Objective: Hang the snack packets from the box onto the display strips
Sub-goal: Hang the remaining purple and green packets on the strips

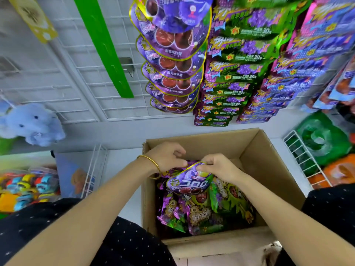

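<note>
Cardboard box [269, 160]: one, top open, four walls standing. Its near wall lies closest to the person.

Loose snack packets [201, 214]: a green-and-purple heap against the near wall and left wall; overlapped, count cannot be told. The far right corner of the box shows bare cardboard, free room there.

Purple grape gummy packet [189, 184]: one, lifted above the heap at the middle of the box, clear of all four walls, its gold-rimmed top edge toward the far wall.

Left hand [167, 156]: one, gold bangle [151, 164] on the wrist, thumb and fingertips pinching the packet's top edge from the left.

Right hand [215, 166]: one, fingers curled, pinching the same top edge from the right, just beside the left hand.

Green display strip [103, 45]: one, bare, on the white wire grid [82, 77] beyond the box.

Hung purple gummy packets [172, 64]: one column, at least six, right of the green strip.

Hung green-purple packets [230, 73]: one column further right.
</note>
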### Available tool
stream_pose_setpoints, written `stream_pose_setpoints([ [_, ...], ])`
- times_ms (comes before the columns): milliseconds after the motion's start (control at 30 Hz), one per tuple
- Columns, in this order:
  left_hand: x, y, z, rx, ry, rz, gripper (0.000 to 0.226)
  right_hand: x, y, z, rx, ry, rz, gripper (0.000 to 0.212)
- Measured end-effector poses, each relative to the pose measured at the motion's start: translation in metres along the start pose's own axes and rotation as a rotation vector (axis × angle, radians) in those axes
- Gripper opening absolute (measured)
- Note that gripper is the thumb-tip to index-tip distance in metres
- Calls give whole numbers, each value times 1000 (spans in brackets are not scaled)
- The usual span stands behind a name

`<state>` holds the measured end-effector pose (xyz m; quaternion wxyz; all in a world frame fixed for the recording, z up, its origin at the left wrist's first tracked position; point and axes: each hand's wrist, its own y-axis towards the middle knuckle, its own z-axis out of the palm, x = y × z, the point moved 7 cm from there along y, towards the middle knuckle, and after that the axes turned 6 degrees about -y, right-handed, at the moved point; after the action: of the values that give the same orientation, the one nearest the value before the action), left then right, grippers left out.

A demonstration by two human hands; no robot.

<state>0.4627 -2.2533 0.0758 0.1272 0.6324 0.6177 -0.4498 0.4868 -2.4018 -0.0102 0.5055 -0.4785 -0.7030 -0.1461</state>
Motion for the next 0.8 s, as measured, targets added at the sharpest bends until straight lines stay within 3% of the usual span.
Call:
stream_pose_setpoints([
  [133,-3,7,2,-65,44,54,25,38,6,-19,-68,72,-82,36],
  [267,-3,10,-7,-154,27,63,6,56,8,-20,-65,143,-85,12],
  [333,-2,11,-9,-132,-28,62,6,62,6,-21,-60,146,-97,14],
  [467,-7,11,-24,-127,-206,100,27,75,4,-32,-48,149,-113,18],
  [567,-14,7,-44,-190,-305,107,25,94,6,-39,-50,152,-150,11],
  [700,-39,-5,-79,-301,-392,171,22,146,5,-65,-206,55,-285,33],
  [800,-80,-18,-122,-379,-404,277,22,199,-2,-97,-375,26,-400,17],
])
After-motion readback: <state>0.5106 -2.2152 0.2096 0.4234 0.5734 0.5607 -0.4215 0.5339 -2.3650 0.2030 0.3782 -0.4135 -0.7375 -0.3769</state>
